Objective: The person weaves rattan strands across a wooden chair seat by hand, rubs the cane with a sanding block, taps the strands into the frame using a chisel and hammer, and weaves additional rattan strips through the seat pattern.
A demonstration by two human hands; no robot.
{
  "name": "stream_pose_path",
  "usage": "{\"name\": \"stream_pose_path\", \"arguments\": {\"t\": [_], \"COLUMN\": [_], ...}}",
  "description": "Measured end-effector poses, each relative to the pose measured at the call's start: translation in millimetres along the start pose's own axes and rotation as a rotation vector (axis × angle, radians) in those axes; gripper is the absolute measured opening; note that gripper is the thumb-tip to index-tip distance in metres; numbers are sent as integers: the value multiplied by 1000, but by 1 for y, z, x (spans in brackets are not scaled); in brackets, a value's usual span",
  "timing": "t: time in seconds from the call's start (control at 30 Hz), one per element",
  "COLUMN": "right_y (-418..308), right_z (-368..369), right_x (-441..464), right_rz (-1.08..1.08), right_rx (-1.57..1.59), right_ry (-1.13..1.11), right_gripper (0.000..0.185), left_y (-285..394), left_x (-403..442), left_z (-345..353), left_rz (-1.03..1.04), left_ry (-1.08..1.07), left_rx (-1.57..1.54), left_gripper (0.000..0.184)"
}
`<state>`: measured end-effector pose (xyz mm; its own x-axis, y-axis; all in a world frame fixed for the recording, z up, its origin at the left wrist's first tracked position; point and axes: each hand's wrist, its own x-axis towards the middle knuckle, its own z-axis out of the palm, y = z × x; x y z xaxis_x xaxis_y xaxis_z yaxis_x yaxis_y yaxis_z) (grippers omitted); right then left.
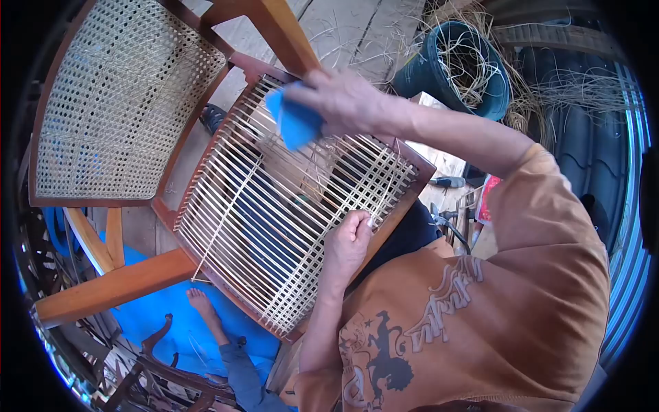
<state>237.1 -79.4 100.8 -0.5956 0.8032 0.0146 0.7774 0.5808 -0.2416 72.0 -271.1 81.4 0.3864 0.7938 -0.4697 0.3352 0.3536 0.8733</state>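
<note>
A wooden chair frame (161,216) lies before me, with pale cane strands (254,199) strung across its seat. Crossing strands form an open grid along the seat's near and right side. My left hand (348,244) is closed at the near seat edge, thumb and finger pinched on what looks like a cane strand (392,189). Above the far part of the seat, my right hand (343,103) grips a blue cloth (296,122), smeared by motion. Whether the cloth touches the strands, I cannot tell. The chair's backrest (113,113) carries a finished woven cane panel.
A dark green bucket (431,65) with curled cane scraps stands beyond my right arm. Tools, one a dark-handled one (447,182), lie right of the seat. A bare foot (204,305) rests on a blue sheet (161,336) at lower left, near carved dark furniture (158,364).
</note>
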Motion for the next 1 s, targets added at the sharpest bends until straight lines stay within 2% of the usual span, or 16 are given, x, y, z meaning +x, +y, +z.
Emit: {"name": "stream_pose_path", "arguments": {"t": [0.1, 0.13, 0.23, 0.27, 0.37, 0.43, 0.5, 0.57, 0.63, 0.7, 0.77, 0.83, 0.9, 0.93, 0.97, 1.0], "right_y": [-27, -35, -31, -27, -9, 17, 65, 122, 167, 187, 172, 144, 118, 105, 96, 74], "right_z": [1, 8, 55, 51, 6, -47, -65, -33, 0, 52, 100, 96, 68, 44, 2, -22], "right_x": [-38, -41, -17, -6, 5, -1, -12, -32, -53, -62, -71, -76, -78, -81, -82, -87], "right_rz": [-206, -230, -142, -104, 79, 299, 619, 832, 968, 1111, 1096, 1086, 988, 931, 770, 627], "right_rx": [149, 165, 152, 112, 197, 296, 309, 608, 905, 779, 732, 615, 292, 134, 495, 695], "right_ry": [-130, -152, -4, 71, 236, 295, 388, 768, 599, 308, 172, -170, -148, -135, -192, 17], "right_gripper": [70, 81, 79, 73, 65, 64, 60, 64, 66, 67, 65, 60, 56, 53, 42, 32], "left_y": [-5, -2, 7, -2, 1, 26, 52, 103, 138, 169, 169, 143, 116, 103, 92, 86], "left_x": [1, 1, 0, 1, 2, 15, 47, 81, 102, 106, 117, 128, 136, 138, 141, 142], "left_z": [4, 3, -1, 3, 5, -4, -12, -28, -49, -65, -66, -67, -69, -72, -74, -74], "left_rz": [57, 62, -8, 83, -84, -187, -266, -223, 226, 401, 281, 163, 27, -23, -68, -116], "left_ry": [47, 45, -12, 28, -6, -37, -4, 122, 233, 276, 311, 265, 372, 345, 313, 275], "left_rx": [42, 50, 78, 65, -106, -116, -137, -349, -775, -773, -585, -483, -433, -280, -132, 12], "left_gripper": [10, 10, 11, 12, 12, 13, 14, 11, 8, 9, 13, 16, 19, 20, 21, 22]}}
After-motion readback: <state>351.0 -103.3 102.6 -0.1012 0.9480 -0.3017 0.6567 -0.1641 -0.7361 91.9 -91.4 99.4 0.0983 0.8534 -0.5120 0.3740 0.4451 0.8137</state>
